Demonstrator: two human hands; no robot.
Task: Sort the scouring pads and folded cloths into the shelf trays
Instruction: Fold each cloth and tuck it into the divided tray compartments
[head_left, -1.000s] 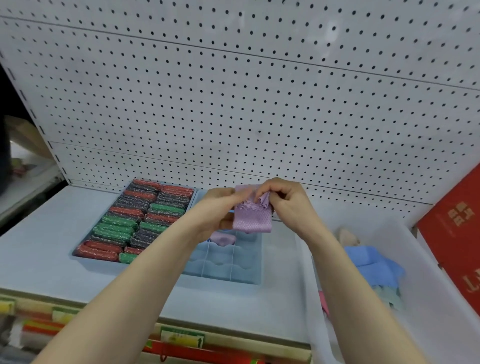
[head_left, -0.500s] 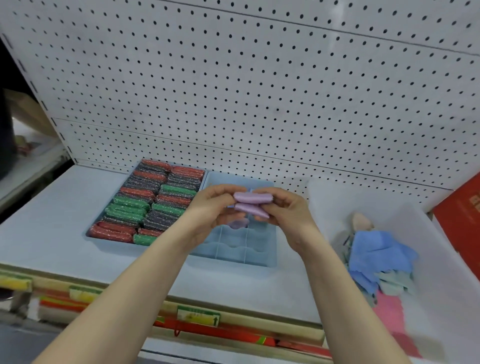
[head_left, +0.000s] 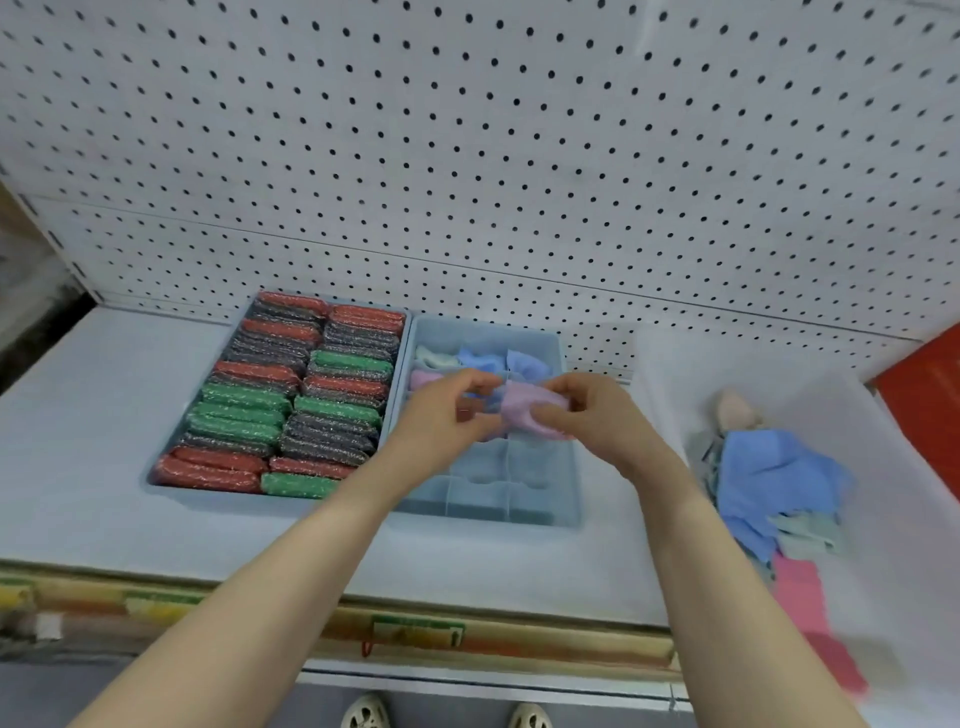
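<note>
Both hands are pinching one lilac cloth (head_left: 530, 410) between them at the middle of the frame: the right hand (head_left: 592, 415) is curling thumb and fingers round its right end, while the left hand (head_left: 447, 410) is nipping its left edge with thumb and fingertips. A second ago the cloth was hanging open from the fingers as a flat panel; half a second ago it was doubled into a thin roll; now it is being squeezed into a compact bundle and held lower, just over the middle cells of the divided tray (head_left: 488, 499). Whether it is touching the dividers I cannot tell.

That means the folding looks finished and the placing is beginning. The cell to aim for is probably one next to the pink cloth (head_left: 423, 378) in the second row, behind the hands. The back row is already holding a pale cloth (head_left: 434, 356) and blue cloths (head_left: 524, 361); the front rows are showing no cloth.

Left of centre, the pad tray (head_left: 156, 486) is sitting packed with red, green and dark pads (head_left: 291, 395). At the right of the frame, the loose pile (head_left: 774, 478) of blue, pale and pink cloths is waiting in the white bin (head_left: 909, 519), so plenty of sorting is remaining.
</note>
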